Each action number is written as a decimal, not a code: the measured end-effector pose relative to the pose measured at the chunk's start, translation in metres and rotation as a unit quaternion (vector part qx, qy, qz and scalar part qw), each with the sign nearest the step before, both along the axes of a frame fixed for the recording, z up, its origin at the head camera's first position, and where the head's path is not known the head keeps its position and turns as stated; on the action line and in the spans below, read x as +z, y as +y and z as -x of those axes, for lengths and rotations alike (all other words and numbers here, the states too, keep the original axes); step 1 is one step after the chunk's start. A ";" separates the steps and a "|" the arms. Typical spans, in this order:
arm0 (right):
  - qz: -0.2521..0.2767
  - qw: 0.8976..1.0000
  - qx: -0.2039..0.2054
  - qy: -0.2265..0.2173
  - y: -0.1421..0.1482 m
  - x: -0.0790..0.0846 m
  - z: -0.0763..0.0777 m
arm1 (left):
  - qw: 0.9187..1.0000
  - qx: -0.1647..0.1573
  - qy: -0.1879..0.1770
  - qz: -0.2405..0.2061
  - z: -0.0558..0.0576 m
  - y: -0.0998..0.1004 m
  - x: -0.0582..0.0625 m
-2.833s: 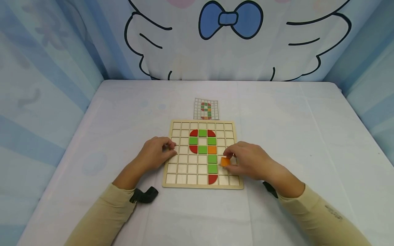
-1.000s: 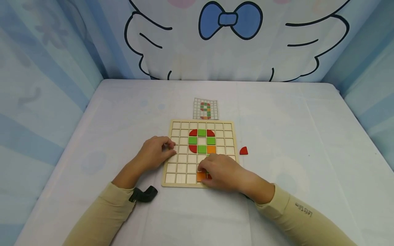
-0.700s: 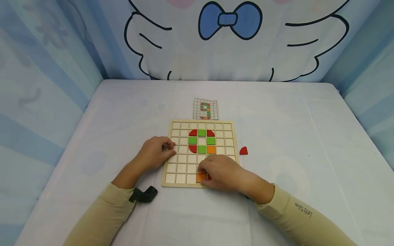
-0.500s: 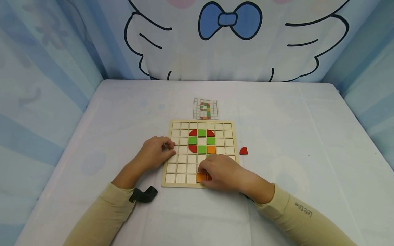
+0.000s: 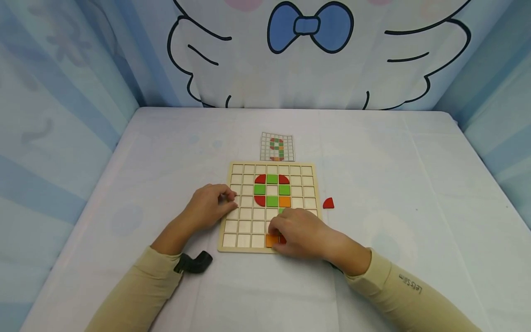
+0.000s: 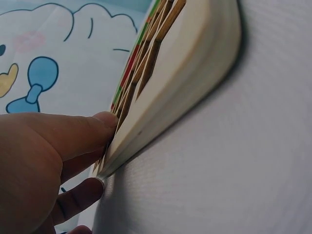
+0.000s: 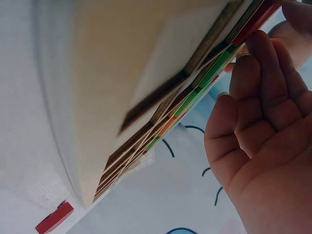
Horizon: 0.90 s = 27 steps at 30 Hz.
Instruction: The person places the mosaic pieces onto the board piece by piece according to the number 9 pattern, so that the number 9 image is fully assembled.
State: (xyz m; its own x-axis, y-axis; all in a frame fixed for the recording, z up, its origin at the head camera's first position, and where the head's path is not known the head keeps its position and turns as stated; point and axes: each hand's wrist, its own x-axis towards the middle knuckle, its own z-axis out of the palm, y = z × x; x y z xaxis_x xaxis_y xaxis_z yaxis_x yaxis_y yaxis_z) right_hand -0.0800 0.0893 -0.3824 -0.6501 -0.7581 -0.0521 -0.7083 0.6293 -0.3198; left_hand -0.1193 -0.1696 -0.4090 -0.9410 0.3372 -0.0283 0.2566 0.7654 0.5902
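A light wooden grid board lies on the table with green, red and orange tiles set in several cells. My left hand holds the board's left edge; in the left wrist view the thumb lies on the frame and fingers are at its side. My right hand is over the bottom row, its thumb and fingers at an orange square tile that sits in or over a cell. Beside that tile a red quarter-round tile is partly covered by the right hand.
A small pattern card showing a coloured figure on a grid lies just behind the board. One loose red quarter-round tile rests on the white table right of the board. A printed curtain hangs behind.
My right hand has carried the orange tile from the board's right side to the bottom row, uncovering the loose red tile. Lately it has barely shifted. My left hand stays at the edge.
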 end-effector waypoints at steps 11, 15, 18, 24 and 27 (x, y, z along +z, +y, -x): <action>-0.006 1.000 -0.010 -0.013 -0.001 0.000 0.001 | 1.000 0.002 -0.001 0.003 0.000 0.000 0.000; -0.008 0.999 -0.017 -0.026 -0.001 0.001 0.001 | 1.000 0.002 0.000 0.003 0.001 0.000 0.000; -0.009 0.999 -0.022 -0.034 -0.002 0.002 0.002 | 1.000 0.001 0.000 0.003 0.001 0.000 0.000; -0.006 0.999 -0.025 -0.041 -0.002 0.003 0.002 | 1.000 0.002 0.000 0.005 0.001 0.000 0.001; -0.005 0.999 -0.025 -0.041 -0.002 0.002 0.002 | 1.000 0.004 -0.001 0.005 0.001 0.000 0.001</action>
State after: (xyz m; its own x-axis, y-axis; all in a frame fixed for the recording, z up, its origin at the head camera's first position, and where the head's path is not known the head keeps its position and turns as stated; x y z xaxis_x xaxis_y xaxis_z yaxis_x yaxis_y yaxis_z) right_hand -0.0817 0.0874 -0.3799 -0.6801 -0.7244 -0.1129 -0.6482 0.6660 -0.3691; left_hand -0.1200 -0.1691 -0.4084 -0.9434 0.3301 -0.0336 0.2498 0.7731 0.5831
